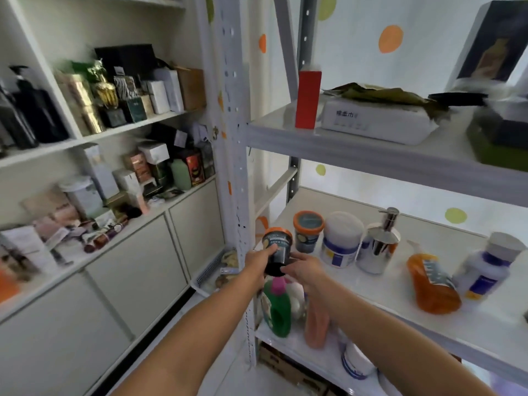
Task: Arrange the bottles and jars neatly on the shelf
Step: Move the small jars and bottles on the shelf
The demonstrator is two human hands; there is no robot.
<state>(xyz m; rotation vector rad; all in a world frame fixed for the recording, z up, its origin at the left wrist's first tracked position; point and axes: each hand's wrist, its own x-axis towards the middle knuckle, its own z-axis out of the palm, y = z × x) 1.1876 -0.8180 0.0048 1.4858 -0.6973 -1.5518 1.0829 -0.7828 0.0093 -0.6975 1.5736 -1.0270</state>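
Head view: left grip (257, 262) and right grip (304, 271) both clasp the dark jar (278, 248) near its base, lid tipped far, at the near left corner of the shelf (371, 284); a matching jar (308, 231) stands upright just right.

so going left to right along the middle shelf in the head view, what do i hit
held dark jar, orange-lidded jar, white tub, chrome pump dispenser, orange bottle lying on its side, white bottle with blue label
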